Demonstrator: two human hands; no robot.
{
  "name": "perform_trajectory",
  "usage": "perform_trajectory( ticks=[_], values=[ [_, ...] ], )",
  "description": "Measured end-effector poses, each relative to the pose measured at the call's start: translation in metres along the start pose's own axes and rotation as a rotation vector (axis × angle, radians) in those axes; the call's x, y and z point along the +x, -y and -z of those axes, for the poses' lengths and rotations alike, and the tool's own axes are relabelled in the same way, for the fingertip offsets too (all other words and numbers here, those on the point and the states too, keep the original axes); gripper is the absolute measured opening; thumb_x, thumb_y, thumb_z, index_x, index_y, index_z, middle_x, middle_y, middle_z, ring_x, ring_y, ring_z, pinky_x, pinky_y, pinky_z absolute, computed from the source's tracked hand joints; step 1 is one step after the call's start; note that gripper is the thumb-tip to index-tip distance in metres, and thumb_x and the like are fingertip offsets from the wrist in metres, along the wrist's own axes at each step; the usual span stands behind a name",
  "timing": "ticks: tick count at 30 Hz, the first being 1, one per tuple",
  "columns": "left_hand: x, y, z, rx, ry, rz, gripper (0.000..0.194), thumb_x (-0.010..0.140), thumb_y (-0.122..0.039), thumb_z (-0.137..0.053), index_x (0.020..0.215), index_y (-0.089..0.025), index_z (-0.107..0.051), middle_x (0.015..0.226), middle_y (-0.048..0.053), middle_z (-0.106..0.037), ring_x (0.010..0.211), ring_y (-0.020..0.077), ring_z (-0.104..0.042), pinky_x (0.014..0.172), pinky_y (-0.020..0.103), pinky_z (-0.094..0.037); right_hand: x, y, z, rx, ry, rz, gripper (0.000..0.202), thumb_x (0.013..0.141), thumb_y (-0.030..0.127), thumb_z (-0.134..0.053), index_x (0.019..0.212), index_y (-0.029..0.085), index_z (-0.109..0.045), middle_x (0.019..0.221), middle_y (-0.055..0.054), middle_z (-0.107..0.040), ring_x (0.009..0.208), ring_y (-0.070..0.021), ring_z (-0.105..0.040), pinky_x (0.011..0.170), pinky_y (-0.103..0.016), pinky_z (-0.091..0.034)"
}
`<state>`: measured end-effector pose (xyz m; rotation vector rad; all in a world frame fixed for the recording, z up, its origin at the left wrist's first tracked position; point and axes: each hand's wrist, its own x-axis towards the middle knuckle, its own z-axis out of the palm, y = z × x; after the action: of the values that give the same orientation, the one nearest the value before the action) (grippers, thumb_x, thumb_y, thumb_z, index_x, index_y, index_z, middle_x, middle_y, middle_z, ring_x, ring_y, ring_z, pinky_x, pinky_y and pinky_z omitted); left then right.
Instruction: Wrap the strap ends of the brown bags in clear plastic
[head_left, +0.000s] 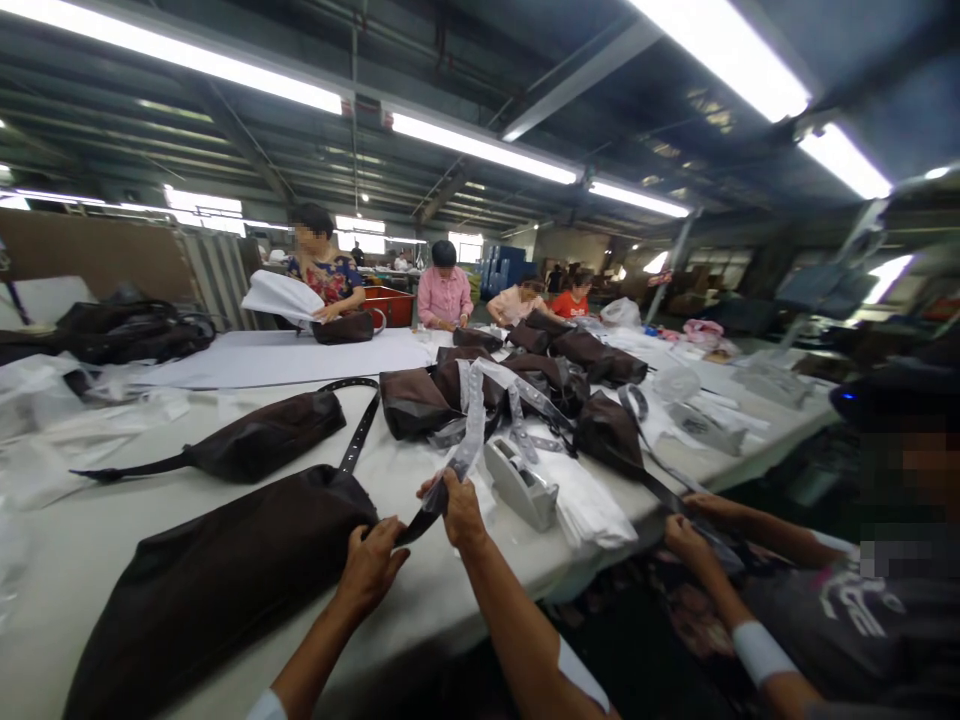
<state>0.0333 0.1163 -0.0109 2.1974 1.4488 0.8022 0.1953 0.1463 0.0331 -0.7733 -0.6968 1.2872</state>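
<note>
A large dark brown bag (225, 560) lies on its side on the table, in front of me to the left. My left hand (373, 568) is closed at the bag's right end, around the base of its dark strap (422, 524). Further along that strap, my right hand (461, 512) grips it, together with a clear plastic strip (472, 430) that extends upward from the fingers. The far strap with eyelets (360, 430) curves up from the same bag. Beyond it lies a second brown bag (266, 435), its own strap stretched out to the left.
A grey tape dispenser (521, 485) and folded white sheets (589, 500) sit right of my hands. Several brown bags (420, 400) are heaped mid-table. A co-worker's hands (694, 530) hold another strap at right. Several people stand across the table (442, 620).
</note>
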Motion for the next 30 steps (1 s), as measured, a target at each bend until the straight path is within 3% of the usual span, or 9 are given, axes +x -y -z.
perform_trajectory(
  ticks=[4,7,10,13,19,22,25,30],
  values=[
    [0.004,-0.022,0.019,0.073,0.084,0.088,0.020,0.085,-0.033,-0.044,0.095,-0.025,-0.059,0.071,0.000,-0.070,0.077,0.0219,-0.061,0.096,0.043,-0.029,0.010,-0.002,-0.006,0.138,-0.130,-0.007,0.027,0.077,0.042,-0.061,0.075,0.015,-0.056,0.060,-0.001,-0.062,0.054,-0.0138,-0.060,0.055,-0.027,-0.050],
    [-0.002,-0.046,0.032,0.107,0.009,0.169,0.020,0.086,-0.037,-0.045,0.092,-0.023,-0.059,0.064,0.000,-0.068,0.072,0.0225,-0.059,0.088,0.039,-0.032,0.018,-0.009,-0.012,0.230,-0.196,-0.043,0.024,0.077,0.038,-0.063,0.074,0.016,-0.053,0.058,0.001,-0.060,0.053,-0.0122,-0.058,0.058,-0.027,-0.052],
    [-0.007,-0.059,0.036,0.093,-0.071,0.215,0.016,0.085,-0.033,-0.047,0.090,-0.021,-0.057,0.060,0.000,-0.066,0.068,0.0216,-0.059,0.085,0.037,-0.033,0.019,-0.017,-0.020,0.273,-0.182,-0.127,0.022,0.076,0.034,-0.064,0.075,0.016,-0.053,0.059,0.001,-0.060,0.052,-0.0115,-0.058,0.059,-0.027,-0.052],
    [-0.007,-0.060,0.032,0.048,-0.117,0.248,0.012,0.083,-0.028,-0.050,0.089,-0.021,-0.057,0.063,0.000,-0.067,0.067,0.0199,-0.061,0.083,0.035,-0.035,0.004,-0.031,-0.028,0.220,-0.123,-0.170,0.021,0.075,0.035,-0.064,0.077,0.016,-0.054,0.063,-0.001,-0.063,0.058,-0.0134,-0.061,0.060,-0.027,-0.052],
    [-0.004,-0.053,0.020,-0.066,-0.208,0.261,0.023,0.082,-0.020,-0.051,0.104,-0.021,-0.051,0.102,0.005,-0.069,0.088,0.0193,-0.065,0.085,0.033,-0.037,-0.044,-0.054,-0.023,0.149,0.016,-0.250,0.029,0.073,0.038,-0.065,0.090,0.014,-0.063,0.085,-0.005,-0.068,0.077,-0.0162,-0.064,0.069,-0.027,-0.050],
    [-0.012,-0.050,0.018,-0.040,-0.125,0.232,0.014,0.083,-0.024,-0.050,0.097,-0.021,-0.050,0.084,0.002,-0.071,0.080,0.0199,-0.065,0.085,0.034,-0.036,-0.041,-0.047,-0.004,0.224,0.058,-0.407,0.041,0.072,0.047,-0.065,0.101,0.018,-0.060,0.099,-0.006,-0.068,0.087,-0.0202,-0.064,0.068,-0.031,-0.051],
    [-0.023,-0.048,0.018,0.014,-0.042,0.208,0.012,0.084,-0.029,-0.048,0.094,-0.022,-0.052,0.064,-0.001,-0.066,0.067,0.0202,-0.063,0.084,0.036,-0.034,-0.026,-0.036,0.009,0.328,-0.024,-0.482,0.045,0.073,0.056,-0.061,0.093,0.016,-0.059,0.093,-0.009,-0.068,0.085,-0.0220,-0.065,0.067,-0.035,-0.051],
    [-0.034,-0.047,0.016,0.066,-0.023,0.203,0.015,0.083,-0.029,-0.048,0.095,-0.022,-0.054,0.065,0.001,-0.067,0.066,0.0216,-0.062,0.083,0.036,-0.034,-0.021,-0.045,-0.006,0.232,-0.218,-0.372,0.022,0.067,0.030,-0.070,0.073,0.016,-0.054,0.057,-0.001,-0.061,0.057,-0.0148,-0.059,0.057,-0.027,-0.049]
  ],
)
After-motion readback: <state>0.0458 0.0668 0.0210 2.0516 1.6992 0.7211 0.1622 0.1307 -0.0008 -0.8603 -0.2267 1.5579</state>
